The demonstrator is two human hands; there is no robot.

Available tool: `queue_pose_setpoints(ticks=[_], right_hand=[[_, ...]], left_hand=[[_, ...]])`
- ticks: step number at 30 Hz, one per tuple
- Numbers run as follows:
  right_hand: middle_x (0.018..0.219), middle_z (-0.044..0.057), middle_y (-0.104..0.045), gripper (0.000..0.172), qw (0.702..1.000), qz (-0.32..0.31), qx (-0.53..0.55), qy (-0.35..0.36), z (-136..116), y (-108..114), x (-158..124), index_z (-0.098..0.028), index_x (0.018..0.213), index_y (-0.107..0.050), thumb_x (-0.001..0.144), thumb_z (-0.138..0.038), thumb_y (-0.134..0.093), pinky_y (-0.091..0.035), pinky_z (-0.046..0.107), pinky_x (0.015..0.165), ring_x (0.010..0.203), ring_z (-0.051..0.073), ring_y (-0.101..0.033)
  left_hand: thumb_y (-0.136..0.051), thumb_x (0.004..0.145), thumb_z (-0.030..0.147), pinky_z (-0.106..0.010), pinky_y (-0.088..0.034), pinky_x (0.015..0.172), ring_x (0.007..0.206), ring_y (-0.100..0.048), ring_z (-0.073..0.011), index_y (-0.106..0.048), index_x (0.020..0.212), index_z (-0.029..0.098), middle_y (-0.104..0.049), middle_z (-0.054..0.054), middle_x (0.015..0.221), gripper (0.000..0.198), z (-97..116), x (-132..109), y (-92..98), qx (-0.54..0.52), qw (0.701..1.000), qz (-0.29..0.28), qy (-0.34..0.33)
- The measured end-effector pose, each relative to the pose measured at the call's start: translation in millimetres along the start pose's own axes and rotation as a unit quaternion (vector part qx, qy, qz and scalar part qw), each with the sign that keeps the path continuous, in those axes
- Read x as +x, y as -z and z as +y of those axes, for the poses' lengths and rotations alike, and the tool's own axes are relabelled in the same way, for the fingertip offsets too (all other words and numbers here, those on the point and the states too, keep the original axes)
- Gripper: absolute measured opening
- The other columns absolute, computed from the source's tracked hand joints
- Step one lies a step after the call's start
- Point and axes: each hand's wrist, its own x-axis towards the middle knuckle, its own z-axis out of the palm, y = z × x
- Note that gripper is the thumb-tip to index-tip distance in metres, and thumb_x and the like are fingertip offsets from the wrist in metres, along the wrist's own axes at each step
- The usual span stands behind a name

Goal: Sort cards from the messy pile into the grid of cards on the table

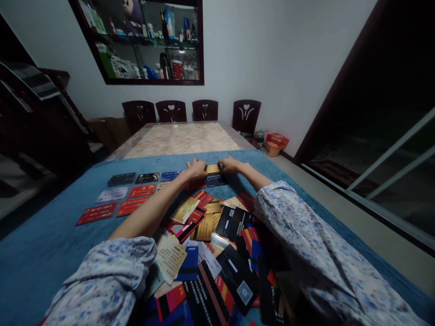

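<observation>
Both my arms reach far forward over a blue cloth (50, 244). My left hand (196, 169) and my right hand (228, 165) pinch the two ends of a gold card (213, 169) lying flat on the cloth. Just below it sits a dark blue card (215, 181). To the left, cards lie in neat rows: black and blue ones (121, 179) in the far row, red ones (97, 213) nearer. A loose heap of several cards (210, 253) in black, red, gold and blue lies between my forearms, close to me.
Beyond the cloth the table has a marble-patterned top (183, 138) with several dark chairs (171, 111) behind it. A glass wall cabinet (146, 40) holds bottles and boxes. Red containers (276, 142) stand on the floor at right, beside a dark sliding door (384, 158).
</observation>
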Motion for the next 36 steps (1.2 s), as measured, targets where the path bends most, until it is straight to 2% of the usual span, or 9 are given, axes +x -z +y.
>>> queue_pose_setpoints(ticks=[4, 9, 18, 24, 30, 33, 36], right_hand=[[0.120, 0.010, -0.072, 0.044, 1.000, -0.027, 0.011, -0.001, -6, 3, -2, -0.017, 0.126, -0.067, 0.082, -0.020, -0.063, -0.048, 0.021, 0.081, 0.108, 0.022, -0.067], [0.121, 0.011, -0.072, 0.051, 0.999, -0.030, 0.014, -0.006, -10, 7, -2, -0.015, 0.130, -0.064, 0.080, -0.016, -0.061, -0.049, 0.021, 0.078, 0.107, 0.022, -0.068], [0.118, 0.008, -0.073, 0.045, 0.997, -0.065, 0.034, -0.003, -10, 12, 3, -0.019, 0.118, -0.072, 0.075, -0.017, -0.063, -0.050, 0.022, 0.073, 0.100, 0.021, -0.069], [0.115, 0.012, -0.074, 0.045, 0.996, -0.089, 0.027, -0.010, -15, 18, -2, -0.014, 0.119, -0.072, 0.076, -0.017, -0.059, -0.050, 0.023, 0.070, 0.097, 0.022, -0.070], [0.122, 0.010, -0.072, 0.049, 0.997, -0.073, 0.037, -0.017, -14, 17, -5, -0.018, 0.124, -0.069, 0.076, -0.015, -0.060, -0.051, 0.022, 0.075, 0.104, 0.024, -0.069], [0.129, 0.011, -0.068, 0.058, 0.998, -0.051, 0.040, -0.026, -10, 14, -4, -0.019, 0.135, -0.062, 0.077, -0.015, -0.061, -0.051, 0.023, 0.080, 0.111, 0.024, -0.067], [0.131, 0.012, -0.067, 0.065, 0.998, -0.032, 0.044, -0.032, -7, 13, -6, -0.017, 0.144, -0.053, 0.079, -0.015, -0.059, -0.050, 0.023, 0.083, 0.114, 0.023, -0.065]], left_hand=[[-0.057, 0.076, 0.019, -0.061, -0.041, 0.094, 0.126, -0.042, -0.0404, -0.071, 0.104, 0.017, -0.067, -0.016, 0.119, 0.031, 1, 2, -0.3, 0.009, 1.000, -0.019, -0.002], [-0.058, 0.075, 0.020, -0.058, -0.043, 0.093, 0.123, -0.043, -0.0391, -0.072, 0.100, 0.016, -0.067, -0.016, 0.118, 0.029, 1, 2, 1.3, 0.017, 1.000, -0.022, -0.010], [-0.058, 0.073, 0.019, -0.056, -0.044, 0.091, 0.123, -0.043, -0.0399, -0.073, 0.100, 0.016, -0.064, -0.017, 0.120, 0.030, 2, 5, 4.2, 0.038, 0.998, -0.034, -0.029], [-0.057, 0.070, 0.016, -0.057, -0.043, 0.092, 0.122, -0.043, -0.0385, -0.071, 0.106, 0.017, -0.063, -0.018, 0.121, 0.038, 2, 9, 2.5, 0.052, 0.997, -0.036, -0.038], [-0.057, 0.071, 0.022, -0.057, -0.039, 0.098, 0.126, -0.041, -0.0381, -0.068, 0.110, 0.019, -0.062, -0.016, 0.124, 0.040, 3, 7, 4.3, 0.032, 0.998, -0.047, -0.028], [-0.056, 0.075, 0.024, -0.058, -0.035, 0.103, 0.131, -0.036, -0.0368, -0.063, 0.120, 0.021, -0.060, -0.015, 0.129, 0.046, 5, 5, 7.4, 0.018, 0.998, -0.057, -0.010], [-0.053, 0.077, 0.024, -0.057, -0.034, 0.103, 0.134, -0.034, -0.0364, -0.059, 0.128, 0.021, -0.057, -0.014, 0.135, 0.051, 6, 1, 9.6, 0.012, 0.999, -0.042, -0.002]])
